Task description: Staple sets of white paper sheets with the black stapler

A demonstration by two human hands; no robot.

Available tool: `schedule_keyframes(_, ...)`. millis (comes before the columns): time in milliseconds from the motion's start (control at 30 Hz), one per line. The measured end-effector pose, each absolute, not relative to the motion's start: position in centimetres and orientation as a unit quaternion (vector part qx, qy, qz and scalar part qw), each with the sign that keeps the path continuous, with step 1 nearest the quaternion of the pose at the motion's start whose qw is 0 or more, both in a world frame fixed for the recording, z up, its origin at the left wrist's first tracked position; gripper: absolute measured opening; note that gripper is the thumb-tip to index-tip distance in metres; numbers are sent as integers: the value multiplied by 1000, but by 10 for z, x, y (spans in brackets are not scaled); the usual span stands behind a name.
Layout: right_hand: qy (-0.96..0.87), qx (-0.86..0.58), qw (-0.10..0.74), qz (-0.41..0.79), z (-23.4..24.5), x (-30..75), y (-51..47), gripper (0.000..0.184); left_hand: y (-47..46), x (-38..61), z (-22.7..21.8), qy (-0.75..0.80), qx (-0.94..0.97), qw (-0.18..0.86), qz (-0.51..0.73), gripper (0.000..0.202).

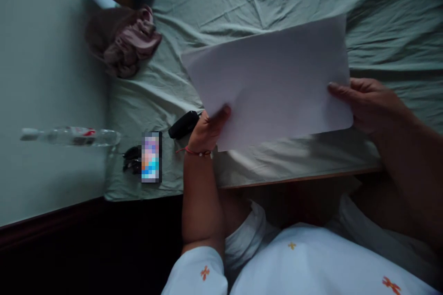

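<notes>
Both hands hold 1 white paper sheet [273,78] above the bed [242,0]. The left hand [206,131] fingers pinch its lower-left corner, and the right hand [372,103] fingers close on the right edge. Keeping both grips light and level should avoid creasing.

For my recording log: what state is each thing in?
Sheet of paper: unfolded, held in the air.
Left hand: fingers gripping the paper's corner.
Right hand: fingers holding the paper's opposite edge.
Bottle: lying on its side.
Pink cloth: crumpled.
Bed sheet: creased.
Phone: face up.
</notes>
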State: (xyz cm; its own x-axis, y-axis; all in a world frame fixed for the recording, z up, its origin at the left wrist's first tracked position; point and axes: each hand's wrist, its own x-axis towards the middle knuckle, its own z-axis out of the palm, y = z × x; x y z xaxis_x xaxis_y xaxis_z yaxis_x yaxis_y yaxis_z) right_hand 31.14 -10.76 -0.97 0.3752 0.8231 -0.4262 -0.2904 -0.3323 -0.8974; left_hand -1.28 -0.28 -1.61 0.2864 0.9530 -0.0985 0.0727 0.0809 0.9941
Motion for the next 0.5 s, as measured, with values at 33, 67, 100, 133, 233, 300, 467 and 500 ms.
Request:
schedule_keyframes(33,-208,-632,540,515,-9,311,-107,57,-3,-12,-16,456,564,573,380,41)
schedule_keyframes(67,-207,-634,543,510,-9,310,-107,57,-3,-12,-15,454,566,574,379,42)
schedule_keyframes(100,-211,-634,544,507,-8,310,-108,57,-3,-10,-15,452,564,579,378,43)
schedule_keyframes(133,-220,-633,546,502,-8,309,-108,56,-3,-9,-15,451,556,587,377,45)
schedule_keyframes(233,-252,-626,560,481,-8,309,-111,54,-2,-4,-15,460,522,614,373,46)
schedule_keyframes(300,-261,-628,566,466,-9,309,-112,54,-2,-1,-14,477,508,615,370,46)
schedule_keyframes(467,-258,-656,556,440,-9,308,-113,55,0,3,-15,517,508,583,366,52)
schedule_keyframes(500,-255,-658,553,443,-9,308,-113,55,0,3,-16,523,515,573,364,53)
